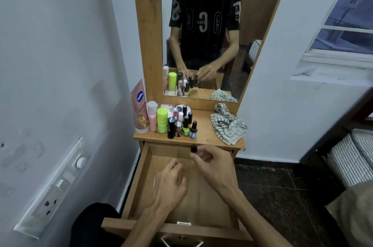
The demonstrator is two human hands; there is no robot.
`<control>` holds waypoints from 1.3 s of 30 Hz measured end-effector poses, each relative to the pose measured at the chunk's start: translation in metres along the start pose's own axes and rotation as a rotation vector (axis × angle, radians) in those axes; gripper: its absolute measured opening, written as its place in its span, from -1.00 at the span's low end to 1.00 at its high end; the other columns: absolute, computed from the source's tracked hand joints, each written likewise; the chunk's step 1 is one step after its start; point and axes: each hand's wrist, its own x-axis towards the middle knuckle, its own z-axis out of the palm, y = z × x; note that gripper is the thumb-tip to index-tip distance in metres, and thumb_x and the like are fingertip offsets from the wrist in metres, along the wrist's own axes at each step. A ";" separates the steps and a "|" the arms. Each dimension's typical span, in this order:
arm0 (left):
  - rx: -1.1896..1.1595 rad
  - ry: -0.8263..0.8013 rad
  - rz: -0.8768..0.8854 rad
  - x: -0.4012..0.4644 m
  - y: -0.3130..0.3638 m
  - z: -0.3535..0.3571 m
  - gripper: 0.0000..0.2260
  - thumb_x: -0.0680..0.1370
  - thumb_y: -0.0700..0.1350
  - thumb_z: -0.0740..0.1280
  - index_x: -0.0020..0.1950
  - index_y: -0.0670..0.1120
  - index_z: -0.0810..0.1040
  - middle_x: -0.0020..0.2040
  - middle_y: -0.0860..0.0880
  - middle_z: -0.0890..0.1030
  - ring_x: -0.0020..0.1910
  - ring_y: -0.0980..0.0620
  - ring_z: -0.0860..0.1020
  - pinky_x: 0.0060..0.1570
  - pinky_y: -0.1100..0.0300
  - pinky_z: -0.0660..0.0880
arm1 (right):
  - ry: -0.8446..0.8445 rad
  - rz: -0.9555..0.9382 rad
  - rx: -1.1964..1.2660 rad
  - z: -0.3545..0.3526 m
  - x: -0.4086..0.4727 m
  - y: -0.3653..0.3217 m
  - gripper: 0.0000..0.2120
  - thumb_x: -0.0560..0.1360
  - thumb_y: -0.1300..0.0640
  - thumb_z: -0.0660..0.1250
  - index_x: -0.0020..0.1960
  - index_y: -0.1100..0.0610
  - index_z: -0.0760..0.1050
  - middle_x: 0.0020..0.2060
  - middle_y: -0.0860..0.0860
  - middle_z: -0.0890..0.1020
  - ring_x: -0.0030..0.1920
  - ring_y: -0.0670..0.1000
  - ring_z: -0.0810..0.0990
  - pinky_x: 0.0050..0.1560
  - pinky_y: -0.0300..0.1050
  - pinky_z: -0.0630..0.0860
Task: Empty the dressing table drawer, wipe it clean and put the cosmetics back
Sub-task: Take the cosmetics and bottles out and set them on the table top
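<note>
my right hand (214, 163) pinches a small dark bottle (194, 149) between thumb and fingers, at the back edge of the open drawer (141, 182), just under the table top (203, 133). my left hand (171, 184) hangs over the drawer with fingers loosely curled and holding nothing. the other cosmetics (173, 119) stand close together on the left of the top, i think to keep the drawer free for wiping. the striped cloth (228, 125) lies on the right, near my reach.

White walls (60, 44) are flanking a wooden-framed mirror (203, 34). Left of the mirror, a switch panel (54, 186) is sitting on the wall; right of it, a white-barred window (347, 16) is showing dusky blue. Below, dark speckled flooring (278, 192) is spreading toward a striped cushion (351, 157).
</note>
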 end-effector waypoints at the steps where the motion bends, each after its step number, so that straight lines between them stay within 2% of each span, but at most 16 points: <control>1: 0.001 -0.003 -0.002 0.000 0.000 0.000 -0.84 0.42 -0.15 0.41 -0.02 -0.02 0.63 0.06 0.12 0.56 -0.28 0.18 0.53 -0.27 0.33 0.46 | 0.068 0.031 0.054 0.007 0.008 -0.006 -0.93 0.47 0.06 0.58 -0.08 -0.01 0.71 -0.29 -0.20 0.68 -0.20 -0.20 0.67 -0.19 -0.40 0.56; 3: 0.001 -0.009 -0.008 0.000 -0.001 0.000 -0.85 0.42 -0.16 0.41 -0.03 0.00 0.62 0.05 0.13 0.56 -0.30 0.19 0.48 -0.28 0.38 0.40 | 0.159 0.073 0.104 0.021 0.021 -0.012 -0.92 0.47 0.07 0.58 -0.09 0.04 0.72 -0.30 -0.22 0.66 -0.19 -0.24 0.67 -0.19 -0.39 0.58; 5: 0.002 -0.010 -0.019 0.000 -0.001 -0.001 -0.86 0.44 -0.15 0.40 -0.03 0.00 0.62 0.06 0.15 0.55 -0.31 0.18 0.48 -0.26 0.38 0.39 | 0.196 0.118 0.110 0.035 0.029 -0.011 -0.89 0.47 0.04 0.58 -0.06 0.06 0.73 -0.28 -0.22 0.67 -0.21 -0.25 0.68 -0.16 -0.30 0.65; 11: -0.007 0.004 -0.042 0.001 -0.001 0.000 -0.86 0.43 -0.16 0.43 -0.03 -0.01 0.62 0.03 0.13 0.57 -0.22 0.12 0.59 -0.25 0.26 0.53 | 0.251 0.107 0.075 0.058 0.032 -0.014 -0.88 0.51 0.03 0.52 -0.01 0.06 0.72 -0.23 -0.18 0.71 -0.23 -0.22 0.68 -0.12 -0.13 0.69; 14: -0.005 -0.002 -0.047 0.001 -0.001 0.001 -0.84 0.41 -0.18 0.46 -0.03 -0.02 0.64 0.04 0.13 0.59 -0.19 0.17 0.57 -0.20 0.40 0.44 | 0.267 0.111 0.107 0.062 0.031 -0.015 -0.89 0.51 0.08 0.54 0.01 0.06 0.73 -0.22 -0.17 0.72 -0.22 -0.21 0.69 -0.12 -0.13 0.69; 21: -0.017 -0.017 -0.060 0.002 -0.001 0.001 -0.85 0.40 -0.17 0.45 -0.06 -0.01 0.62 0.02 0.13 0.58 -0.19 0.21 0.54 -0.23 0.52 0.35 | 0.256 0.129 0.102 0.069 0.029 -0.011 -0.80 0.49 0.09 0.56 0.10 0.07 0.71 -0.17 -0.17 0.71 -0.16 -0.19 0.69 -0.09 -0.15 0.70; 24: -0.015 -0.010 -0.069 0.002 -0.001 0.002 -0.85 0.39 -0.17 0.44 -0.08 -0.01 0.61 0.00 0.14 0.57 -0.23 0.18 0.53 -0.25 0.43 0.39 | 0.269 0.110 0.120 0.065 0.023 -0.012 -0.79 0.47 0.11 0.59 0.10 0.02 0.70 -0.21 -0.23 0.67 -0.18 -0.20 0.69 -0.10 -0.25 0.68; 27: -0.018 0.009 -0.064 0.002 -0.003 0.004 -0.85 0.37 -0.19 0.45 -0.09 -0.01 0.62 -0.03 0.14 0.57 -0.28 0.18 0.51 -0.29 0.38 0.42 | 0.318 0.074 0.143 0.054 0.015 -0.010 -0.81 0.47 0.12 0.59 0.07 0.05 0.72 -0.21 -0.23 0.70 -0.19 -0.23 0.70 -0.15 -0.34 0.64; 30: -0.008 0.013 -0.048 0.002 -0.004 0.005 -0.88 0.39 -0.14 0.37 -0.10 0.02 0.61 -0.02 0.16 0.53 -0.29 0.13 0.51 -0.32 0.19 0.52 | 0.401 0.065 0.091 0.032 0.019 -0.002 -0.90 0.51 0.15 0.54 0.02 0.06 0.72 -0.24 -0.22 0.69 -0.22 -0.26 0.68 -0.20 -0.34 0.64; 32: 0.001 0.014 -0.038 0.002 -0.005 0.005 -0.88 0.40 -0.13 0.34 -0.11 0.03 0.60 -0.03 0.17 0.51 -0.31 0.11 0.50 -0.33 0.17 0.52 | 0.446 0.090 0.022 0.013 0.032 0.004 -0.92 0.53 0.15 0.49 0.02 0.05 0.72 -0.24 -0.20 0.69 -0.25 -0.26 0.66 -0.19 -0.30 0.65; 34: -0.002 0.012 -0.036 0.001 -0.004 0.006 -0.88 0.40 -0.14 0.35 -0.12 0.05 0.60 -0.04 0.19 0.50 -0.32 0.11 0.49 -0.33 0.19 0.51 | 0.498 0.110 -0.042 -0.003 0.050 0.009 -0.89 0.54 0.15 0.46 0.04 0.05 0.72 -0.20 -0.19 0.69 -0.21 -0.23 0.65 -0.15 -0.33 0.62; 36: -0.007 0.012 -0.040 0.002 -0.004 0.007 -0.88 0.40 -0.15 0.36 -0.13 0.06 0.59 -0.05 0.19 0.50 -0.31 0.11 0.49 -0.32 0.20 0.52 | 0.514 0.128 -0.109 -0.016 0.073 0.014 -0.83 0.54 0.11 0.45 0.13 0.06 0.70 -0.07 -0.09 0.73 -0.08 -0.14 0.67 -0.11 -0.31 0.55; 39: -0.018 0.014 -0.054 0.003 -0.004 0.007 -0.88 0.40 -0.15 0.36 -0.15 0.07 0.58 -0.07 0.20 0.49 -0.32 0.12 0.47 -0.33 0.22 0.50 | 0.350 0.128 -0.282 -0.028 0.107 0.026 -0.58 0.52 -0.05 0.45 0.33 0.07 0.59 0.20 0.01 0.67 0.18 0.02 0.60 0.07 -0.13 0.48</control>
